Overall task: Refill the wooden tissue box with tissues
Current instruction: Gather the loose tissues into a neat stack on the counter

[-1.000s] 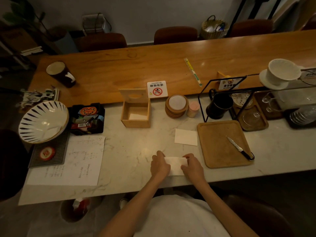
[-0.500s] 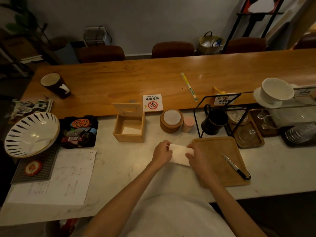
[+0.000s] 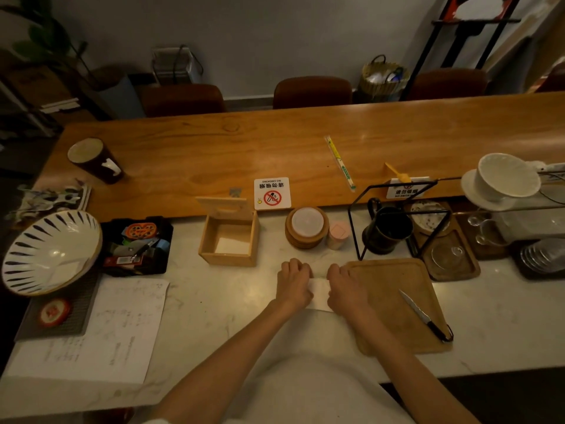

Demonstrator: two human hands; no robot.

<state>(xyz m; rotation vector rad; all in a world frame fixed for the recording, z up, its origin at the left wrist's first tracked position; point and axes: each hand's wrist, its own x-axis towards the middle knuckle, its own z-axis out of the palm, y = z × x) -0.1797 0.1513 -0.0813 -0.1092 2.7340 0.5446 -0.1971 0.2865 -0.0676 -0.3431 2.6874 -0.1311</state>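
Tissues [image 3: 232,244] low inside open wooden box [image 3: 227,257]

Bare forearms, no sleeves; white top on torso [image 3: 305,390].

The wooden tissue box [image 3: 228,240] stood on the counter [image 3: 214,301] with a tissue [image 3: 230,245] inside, a tray [image 3: 136,246] to its left and a stack of coasters [image 3: 306,228] to its right. Nearer the person, both hands [image 3: 294,283] [image 3: 347,289] lay on another tissue [image 3: 319,293], just left of the cutting board [image 3: 394,304], which bore a knife [image 3: 423,318].
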